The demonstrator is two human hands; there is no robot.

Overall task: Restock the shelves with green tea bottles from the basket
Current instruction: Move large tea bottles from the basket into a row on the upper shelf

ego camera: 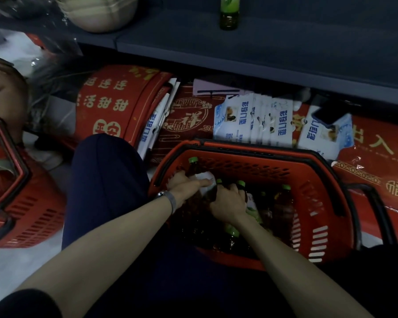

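Green tea bottles point(282, 203) heaped in the red basket point(262, 149), near right. Your left hand point(186, 183) wraps the far-left bottle point(193, 166); your right hand point(228, 203) curls round two middle bottles point(241, 183) at the necks. They look full, so probably heavy, with slick plastic. Grip the shoulder below the cap.

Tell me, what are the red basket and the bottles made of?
The basket looks like stiff moulded plastic, matte red: its walls are cut with slots. The bottles look like clear glossy plastic, maybe glass: brown tea shows through, green caps.
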